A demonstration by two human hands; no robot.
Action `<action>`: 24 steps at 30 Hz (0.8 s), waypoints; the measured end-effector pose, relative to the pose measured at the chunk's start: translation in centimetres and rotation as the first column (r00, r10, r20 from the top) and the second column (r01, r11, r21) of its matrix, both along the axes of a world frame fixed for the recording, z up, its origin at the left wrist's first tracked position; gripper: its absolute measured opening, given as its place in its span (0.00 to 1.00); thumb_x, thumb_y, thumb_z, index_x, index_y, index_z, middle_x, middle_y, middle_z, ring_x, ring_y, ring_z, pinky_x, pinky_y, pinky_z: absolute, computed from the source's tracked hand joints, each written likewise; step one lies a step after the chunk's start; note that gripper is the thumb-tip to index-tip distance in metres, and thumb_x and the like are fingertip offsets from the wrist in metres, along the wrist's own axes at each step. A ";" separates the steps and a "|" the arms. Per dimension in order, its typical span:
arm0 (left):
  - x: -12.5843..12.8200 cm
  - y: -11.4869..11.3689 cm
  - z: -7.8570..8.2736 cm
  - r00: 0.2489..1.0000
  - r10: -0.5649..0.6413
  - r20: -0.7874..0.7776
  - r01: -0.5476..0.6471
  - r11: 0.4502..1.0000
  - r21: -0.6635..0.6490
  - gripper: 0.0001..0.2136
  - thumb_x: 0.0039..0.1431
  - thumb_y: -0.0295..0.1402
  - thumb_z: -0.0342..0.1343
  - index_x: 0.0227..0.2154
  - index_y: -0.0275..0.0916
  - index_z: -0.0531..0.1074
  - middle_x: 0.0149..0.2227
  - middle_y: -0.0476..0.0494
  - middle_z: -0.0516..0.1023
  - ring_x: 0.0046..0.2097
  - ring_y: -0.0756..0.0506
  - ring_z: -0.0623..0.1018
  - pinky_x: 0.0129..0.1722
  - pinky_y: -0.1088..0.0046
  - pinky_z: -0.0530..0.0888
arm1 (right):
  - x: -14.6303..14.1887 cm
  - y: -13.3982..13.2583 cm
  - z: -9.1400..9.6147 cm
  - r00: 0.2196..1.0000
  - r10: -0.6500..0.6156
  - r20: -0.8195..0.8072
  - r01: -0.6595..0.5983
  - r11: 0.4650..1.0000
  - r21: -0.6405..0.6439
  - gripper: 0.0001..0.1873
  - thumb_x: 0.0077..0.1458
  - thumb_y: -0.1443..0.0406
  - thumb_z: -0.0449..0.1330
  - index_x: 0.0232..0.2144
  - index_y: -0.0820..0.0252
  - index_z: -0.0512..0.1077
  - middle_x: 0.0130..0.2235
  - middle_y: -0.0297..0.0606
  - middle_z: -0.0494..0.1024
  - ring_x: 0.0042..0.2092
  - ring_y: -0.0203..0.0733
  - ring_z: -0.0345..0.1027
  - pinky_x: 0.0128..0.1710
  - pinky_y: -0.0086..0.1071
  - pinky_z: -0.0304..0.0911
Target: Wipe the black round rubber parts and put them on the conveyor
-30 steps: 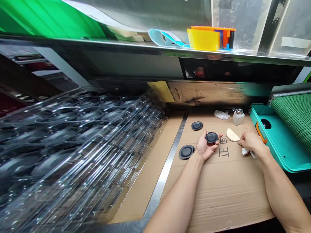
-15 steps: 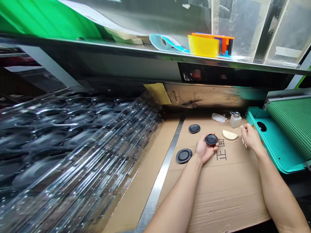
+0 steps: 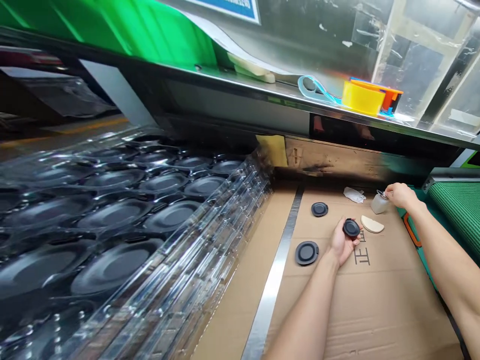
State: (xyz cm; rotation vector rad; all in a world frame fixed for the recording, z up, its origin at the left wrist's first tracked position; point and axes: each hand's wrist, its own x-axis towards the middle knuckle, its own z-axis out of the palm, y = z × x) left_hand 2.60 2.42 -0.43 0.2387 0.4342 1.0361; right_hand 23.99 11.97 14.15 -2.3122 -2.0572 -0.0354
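My left hand (image 3: 342, 241) is closed around a small round black compact case (image 3: 351, 228), palm up, with its face showing. Two more black round pieces lie to its left on the cardboard: a smaller one (image 3: 319, 209) farther back and a larger one (image 3: 306, 253) nearer. My right hand (image 3: 401, 195) is at the metal top of a translucent white bottle (image 3: 379, 203), its fingers pinched together. The white cloth it held a moment ago is hidden behind the fingers. A cream half-round pad (image 3: 372, 224) lies between my hands, in front of the bottle.
Clear trays (image 3: 225, 235) with many black round pieces are stacked on the left. A crumpled white wipe (image 3: 354, 195) lies behind the pad. Cardboard (image 3: 360, 310) covers the bench. On the right are a teal bin (image 3: 425, 262) and a green conveyor belt (image 3: 459, 205); a shelf holds a yellow tape roll (image 3: 363, 98).
My right hand has moved from beside the pad up and back to the bottle's top. My left hand still holds the compact case. The whole view has shifted left and tilted.
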 end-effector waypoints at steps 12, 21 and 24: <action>0.3 -1.0 0.7 0.982 0.028 -0.188 -0.022 0.999 0.032 0.31 0.62 0.63 0.44 0.43 0.36 0.69 0.28 0.41 0.76 0.20 0.53 0.66 0.17 0.81 0.55 | -3.2 -9.7 -7.9 0.797 0.334 -0.504 -0.168 0.923 0.345 0.16 0.66 0.54 0.52 0.42 0.59 0.73 0.39 0.39 0.80 0.39 0.41 0.73 0.39 0.32 0.65; 1.4 -1.3 -0.5 0.764 0.090 -0.639 0.091 0.965 0.245 0.34 0.60 0.67 0.39 0.27 0.38 0.69 0.14 0.48 0.66 0.13 0.51 0.63 0.13 0.78 0.56 | -5.9 -11.2 -12.3 0.686 0.664 -0.297 -0.474 0.718 0.510 0.13 0.69 0.62 0.51 0.44 0.57 0.74 0.41 0.43 0.78 0.42 0.43 0.72 0.44 0.35 0.66; 1.4 -1.7 -0.2 0.602 0.122 -0.789 0.103 0.968 0.228 0.35 0.61 0.66 0.36 0.25 0.38 0.69 0.12 0.47 0.66 0.12 0.51 0.63 0.12 0.77 0.56 | -5.4 -11.1 -13.0 0.743 0.643 -0.188 -0.511 0.726 0.461 0.13 0.69 0.63 0.50 0.40 0.58 0.74 0.38 0.42 0.76 0.40 0.43 0.71 0.41 0.33 0.64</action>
